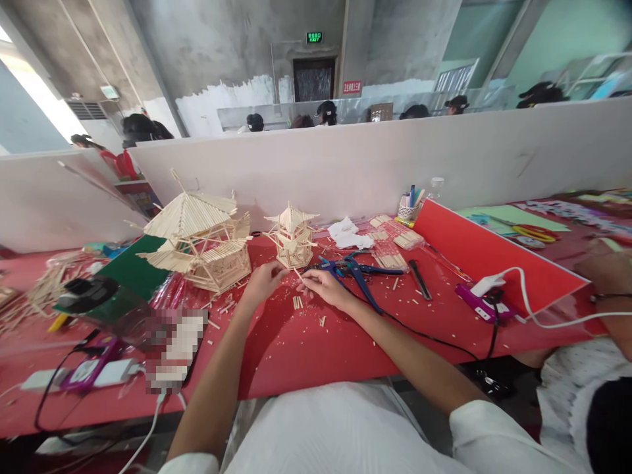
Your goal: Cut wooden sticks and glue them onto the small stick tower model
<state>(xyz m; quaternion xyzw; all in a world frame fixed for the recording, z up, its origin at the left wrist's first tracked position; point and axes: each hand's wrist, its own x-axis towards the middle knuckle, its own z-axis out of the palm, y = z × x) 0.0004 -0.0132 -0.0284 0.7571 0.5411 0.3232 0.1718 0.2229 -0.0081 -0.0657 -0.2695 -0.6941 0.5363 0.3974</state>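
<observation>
My left hand [263, 281] and my right hand [323, 286] meet over the red table [306, 349], just in front of a small wooden-stick pavilion model [292, 236]. Both hands pinch a thin wooden stick [297, 274] between their fingertips. A few cut stick pieces [297, 303] lie on the table right below the hands. A larger stick pavilion model [200, 240] stands to the left of my left hand. Blue-handled cutters [353, 268] lie just right of my right hand.
White tissue [348, 234], bundles of sticks [390, 247] and a pen cup [409, 207] sit behind. A phone [172, 345], chargers and cables lie front left. A white partition [345, 164] bounds the back. Another person's arm [609, 280] rests at the right.
</observation>
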